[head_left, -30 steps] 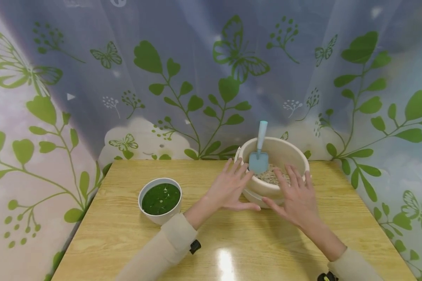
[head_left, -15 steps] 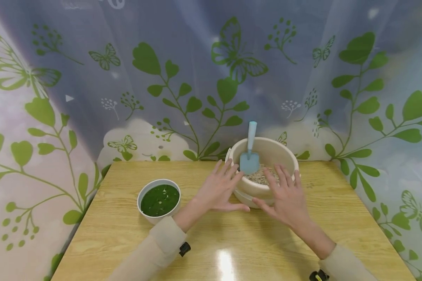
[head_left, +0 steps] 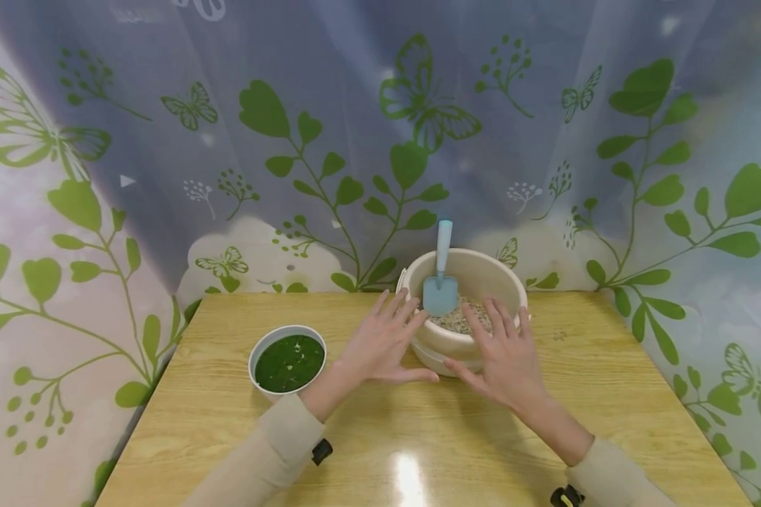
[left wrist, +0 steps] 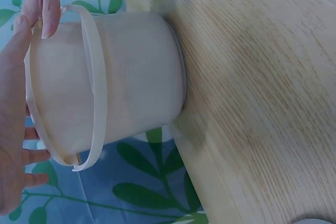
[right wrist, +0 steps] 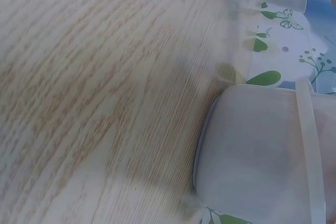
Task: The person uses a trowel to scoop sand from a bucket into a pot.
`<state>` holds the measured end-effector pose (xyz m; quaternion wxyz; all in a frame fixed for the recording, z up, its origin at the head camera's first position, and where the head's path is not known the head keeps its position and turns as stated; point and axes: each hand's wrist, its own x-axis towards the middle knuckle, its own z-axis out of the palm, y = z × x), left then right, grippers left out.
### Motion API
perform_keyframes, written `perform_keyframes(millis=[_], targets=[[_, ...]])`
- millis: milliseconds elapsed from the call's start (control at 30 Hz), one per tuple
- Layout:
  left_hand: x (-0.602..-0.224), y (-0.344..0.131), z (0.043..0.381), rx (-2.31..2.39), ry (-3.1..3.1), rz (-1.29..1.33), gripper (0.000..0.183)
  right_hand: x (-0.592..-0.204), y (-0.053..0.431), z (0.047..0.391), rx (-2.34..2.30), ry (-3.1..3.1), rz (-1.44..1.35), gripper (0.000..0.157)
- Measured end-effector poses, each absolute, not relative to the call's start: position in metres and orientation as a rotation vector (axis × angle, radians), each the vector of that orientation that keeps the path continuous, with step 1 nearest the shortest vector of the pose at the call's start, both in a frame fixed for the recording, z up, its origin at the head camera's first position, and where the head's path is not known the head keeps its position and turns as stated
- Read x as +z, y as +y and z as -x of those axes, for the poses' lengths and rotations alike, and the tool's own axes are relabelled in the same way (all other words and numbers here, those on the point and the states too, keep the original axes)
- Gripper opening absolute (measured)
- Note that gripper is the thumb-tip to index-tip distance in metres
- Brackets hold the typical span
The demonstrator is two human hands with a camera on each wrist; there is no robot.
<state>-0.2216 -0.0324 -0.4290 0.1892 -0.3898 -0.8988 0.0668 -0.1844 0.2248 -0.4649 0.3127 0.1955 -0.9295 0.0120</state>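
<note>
A cream bucket [head_left: 491,273] stands at the back of the table, holding coarse tan-grey loose material [head_left: 461,322]. A light blue hand shovel [head_left: 440,294] leans inside it, handle up. My left hand [head_left: 380,345] lies at the bucket's left front rim, fingers straight and spread, thumb pointing right. On the front right, my right hand [head_left: 507,359] has its spread fingers over the rim and its thumb against the front. The bucket's carrying handle [left wrist: 98,87] hangs down along the wall in the left wrist view. Neither hand grips the shovel.
A white bowl [head_left: 252,360] with dark green contents [head_left: 292,362] stands on the left, close by my left forearm. The wooden table [head_left: 368,451] ends at a leaf-and-butterfly curtain [head_left: 355,105] right behind the bucket.
Both hands and the bucket, with the shovel inside, have moved left along the table. The bowl has stayed in place. The hands keep the same spread pose.
</note>
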Motion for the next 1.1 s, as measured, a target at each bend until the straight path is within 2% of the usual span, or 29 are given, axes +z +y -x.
perform_keyframes(millis=[1100], targets=[[-0.432,-0.070,0.219,0.130,-2.508,1.050,0.107,-0.463,0.188,0.188,0.044,-2.484,-0.574,0.099]])
